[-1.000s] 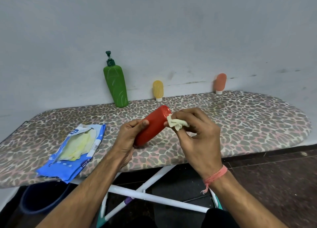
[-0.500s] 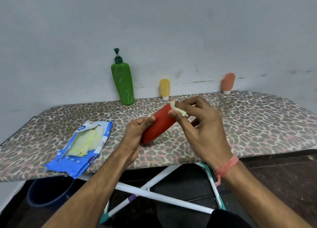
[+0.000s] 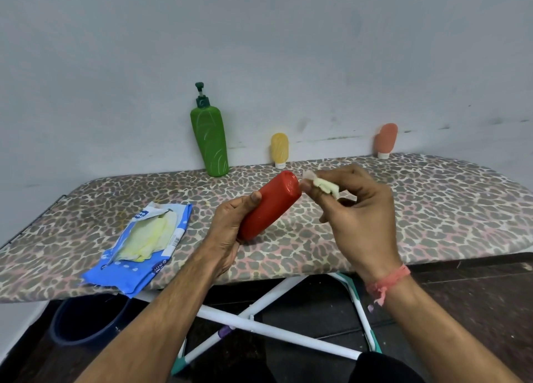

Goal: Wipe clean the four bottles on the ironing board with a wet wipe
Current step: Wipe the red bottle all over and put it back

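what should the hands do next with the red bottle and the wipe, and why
Probably bring the crumpled pale wet wipe back onto the far end of the red plastic bottle. The right hand pinches the wipe just beside that end, seemingly off it, while the left hand grips the tilted bottle above the leopard-print ironing board.

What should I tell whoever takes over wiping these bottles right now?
Left hand grips the red bottle, held tilted above the ironing board, base end facing away.
Right hand pinches the folded wet wipe right at the bottle's base end.
Green pump bottle, yellow bottle and orange bottle stand at the board's far edge by the wall.
Open blue wipes pack lies on the board to the left.
Done: red bottle is mid-wipe; whether any other is already cleaned cannot be told.
Left: finish the red one, then do the standing three as needed.
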